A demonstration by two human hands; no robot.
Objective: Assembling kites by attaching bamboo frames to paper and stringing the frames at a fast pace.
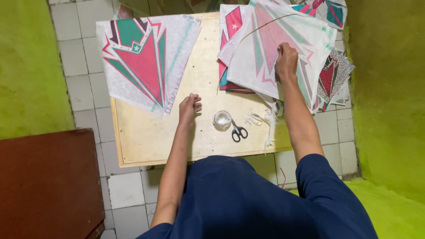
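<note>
Right hand: the right hand [287,59] is closed over the top kite [283,42], a white paper sheet printed in faded pink and teal; the fingers are curled onto the paper, which is pinned beneath them.
Spar: a thin bent stick [265,25] is seen arching across that kite, up and to the left of the closed fingers (whether the fingers also pinch it cannot be told).
Kite pile: further printed kites [332,77] are fanned out under and to the right of the grip, and a red one with a white star [233,21] shows well to its left.
Left hand: the left hand [189,107] is laid on the wooden board [146,137] with the fingers loosely bent; nothing is held in it.
Second stack: a stack of kites with a red and green arrow pattern [141,62] lies just above and left of the left hand, its lower corner close to the fingertips but apart from them.
Between the hands: a small round glass jar [222,119] and black-handled scissors [239,130] are set on the board, with white paper scraps [259,117] just beside them, below the right-hand grip.
Surroundings: the board rests over a pale tiled floor [79,88].
</note>
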